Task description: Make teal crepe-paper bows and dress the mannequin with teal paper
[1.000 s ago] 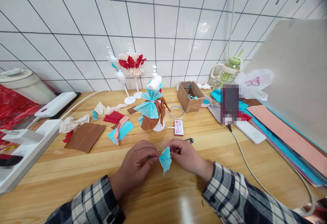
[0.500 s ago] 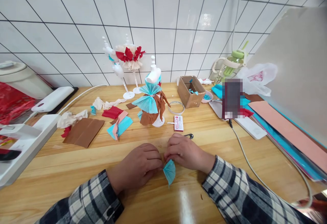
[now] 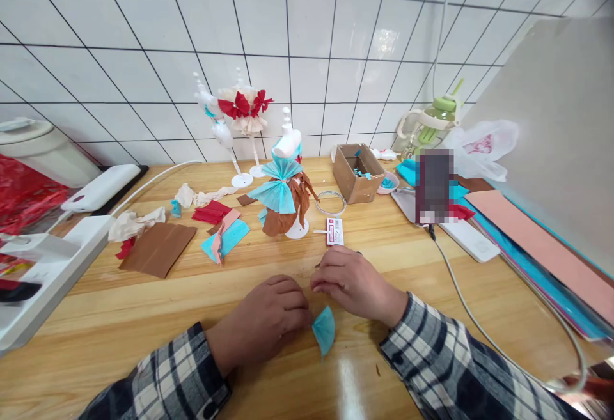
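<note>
My left hand (image 3: 268, 319) rests on the wooden table (image 3: 144, 318) with its fingers curled, pinching a small pleated blue paper fan (image 3: 324, 332) at its narrow end. The fan lies low, just right of my fingertips. My right hand (image 3: 354, 282) hovers just above and behind the fan, fingers bent together; whether they hold anything is hidden. Both sleeves are plaid. Behind the hands stands a small white dress form (image 3: 286, 193) wearing brown paper and a blue paper bow.
A red-and-white packet (image 3: 334, 231) and a wire ring (image 3: 330, 203) lie behind my right hand. Paper scraps (image 3: 225, 231) and brown paper (image 3: 158, 248) are at left, a cardboard box (image 3: 357, 173), phone (image 3: 434, 186), cable (image 3: 480, 327) and paper sheets (image 3: 542, 254) at right.
The fan came down from mid-air to just above the table and shifted slightly right. My right hand let go of it and drew back; the left hand keeps hold.
</note>
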